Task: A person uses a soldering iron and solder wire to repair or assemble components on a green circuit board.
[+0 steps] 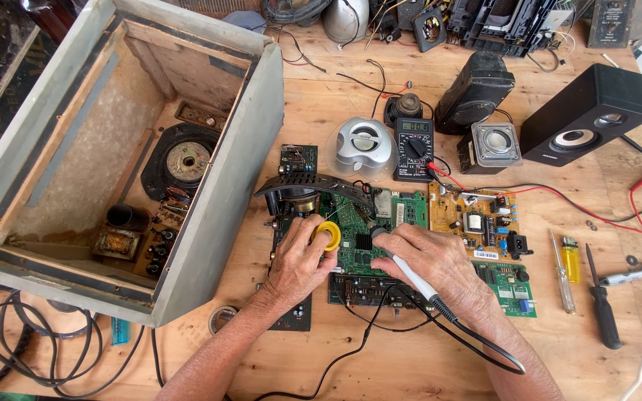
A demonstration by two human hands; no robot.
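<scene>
Multimeter (414,148) behind circuit board (369,230) (speaker box (209,200) left)

Our two bare forearms and hands over the workbench

We see our left hand (297,261) and our right hand (429,261) uncovered, with no gloves, rings, watch or bracelet on either. Both forearms come up from the bottom edge of the view and are bare all the way down, so no sleeve or cuff shows. The backs of our hands look creased and veined, the knuckles stand out, and the fingernails are cut short and plain.
</scene>
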